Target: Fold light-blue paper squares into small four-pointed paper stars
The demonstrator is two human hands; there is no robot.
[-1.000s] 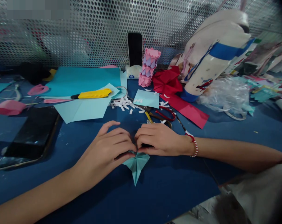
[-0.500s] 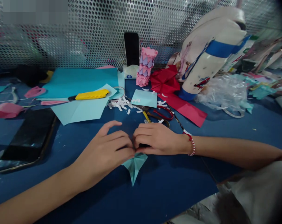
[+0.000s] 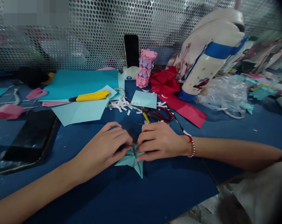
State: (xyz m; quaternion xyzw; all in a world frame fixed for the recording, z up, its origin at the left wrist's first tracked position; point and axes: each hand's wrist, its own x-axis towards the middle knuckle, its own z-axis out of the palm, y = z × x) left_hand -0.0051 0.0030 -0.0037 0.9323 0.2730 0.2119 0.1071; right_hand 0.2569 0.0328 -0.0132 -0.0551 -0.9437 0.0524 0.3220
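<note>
A folded light-blue paper star with creased points lies on the blue table between my hands. My left hand pinches its upper left part, thumb and fingers closed. From the other side my right hand, with a beaded bracelet at the wrist, grips the star's right part between thumb and fingers. My fingers hide the star's far points. Beyond the right hand lie red-handled scissors, partly covered by a light-blue paper square.
A yellow cutter rests on light-blue paper. A dark phone lies at left; another phone stands at the back. White paper scraps, a red paper strip and a leaning white-and-blue bottle sit further off.
The paper star has turned, and its near point has swung to the right. More of it shows now. My hands have drawn slightly apart, and the left fingers have curled in.
</note>
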